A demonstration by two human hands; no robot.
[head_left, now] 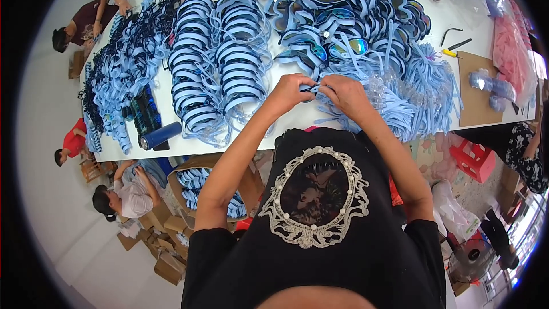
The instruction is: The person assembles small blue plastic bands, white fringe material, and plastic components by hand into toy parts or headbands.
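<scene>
Black shirt (240,269) before the table's (289,120) near edge; just beyond, left hand (291,94) and right hand (345,94), close together, pinch a partly hidden blue piece (309,88); goggles (337,14) heap toward the far edge.

Left hand (291,92) and right hand (347,96) nearly meet over white tabletop (294,118), both pinching a small dark-blue piece (310,88). Heap of blue goggles (337,20) just beyond both hands. Pale-blue straps (396,113) right beside right hand. Two rows of nested goggles (197,68) left of left hand, blue bottle (161,135) farther left. Yellow tool (449,53) well right of right hand. Open carton (251,185) lower left of left hand, blue items inside.
</scene>
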